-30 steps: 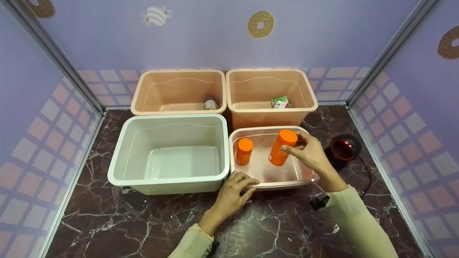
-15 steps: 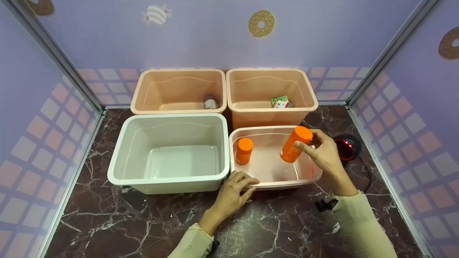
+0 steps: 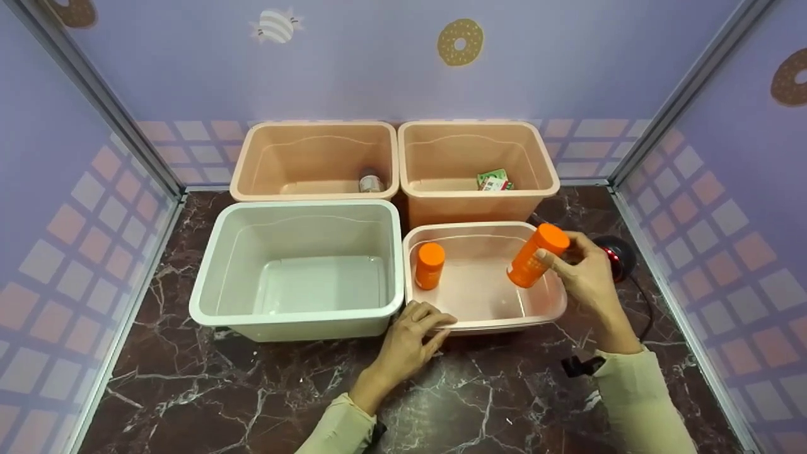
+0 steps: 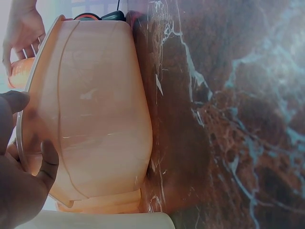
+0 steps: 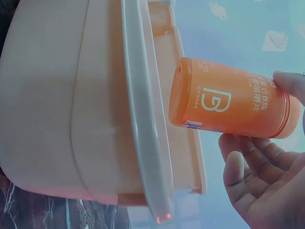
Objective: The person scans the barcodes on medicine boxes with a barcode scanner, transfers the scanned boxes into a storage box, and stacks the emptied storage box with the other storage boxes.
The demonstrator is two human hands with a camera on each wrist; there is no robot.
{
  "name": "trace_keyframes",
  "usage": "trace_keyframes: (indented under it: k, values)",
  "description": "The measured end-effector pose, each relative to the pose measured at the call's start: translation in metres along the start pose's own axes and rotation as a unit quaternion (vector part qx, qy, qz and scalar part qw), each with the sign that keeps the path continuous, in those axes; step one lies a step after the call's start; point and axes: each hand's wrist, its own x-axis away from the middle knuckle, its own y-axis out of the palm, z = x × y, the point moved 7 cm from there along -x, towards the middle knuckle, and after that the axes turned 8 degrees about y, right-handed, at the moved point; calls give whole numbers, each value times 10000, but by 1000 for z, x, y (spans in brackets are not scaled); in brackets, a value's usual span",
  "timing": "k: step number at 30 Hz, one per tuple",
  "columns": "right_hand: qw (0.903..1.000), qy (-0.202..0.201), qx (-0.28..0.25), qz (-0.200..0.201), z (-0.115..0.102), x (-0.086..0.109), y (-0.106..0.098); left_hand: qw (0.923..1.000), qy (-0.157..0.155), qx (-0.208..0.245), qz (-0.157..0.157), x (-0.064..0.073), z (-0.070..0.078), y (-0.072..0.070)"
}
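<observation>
In the head view, my right hand (image 3: 589,274) pinches an orange vitamin bottle (image 3: 531,261) between thumb and fingers. The bottle leans, cap up and to the right, over the right side of the small pink bin (image 3: 498,325). A white "B" marks its label (image 5: 219,98) in the right wrist view, where the bottle hangs beyond the bin's rim. My left hand (image 3: 406,343) grips that bin's front-left rim, its thumb (image 4: 49,160) against the outer wall in the left wrist view. A shorter orange bottle (image 3: 430,268) stands upright inside the bin at the left.
A larger pale green bin (image 3: 296,317) adjoins the pink one on the left. Behind stand two peach bins; the left one (image 3: 302,135) contains a small jar (image 3: 371,183), the right one (image 3: 466,132) small green-and-white packets (image 3: 493,180). A black device (image 3: 621,255) with red lights and a cable sits right.
My right hand has carried the orange vitamin bottle rightward across the small pink bin, and the bottle tilts more. The left hand stays on the rim.
</observation>
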Motion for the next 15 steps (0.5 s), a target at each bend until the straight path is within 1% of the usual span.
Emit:
trace_keyframes:
  k: [4, 7, 11, 15]
  values:
    - [9997, 183, 68, 138, 4, 0, -7, 10000, -16, 39, 2, 0, 0, 1]
    - [9993, 218, 147, 270, 6, 0, -13, 10000, -14, 44, 17, 0, 0, 0]
    - [9979, 169, 276, 557, 13, 1, -20, 10000, -49, 30, -45, -1, -1, 0]
    - [9960, 290, 397, 749, 19, 3, -28, 10000, 14, -20, -53, -1, 0, -1]
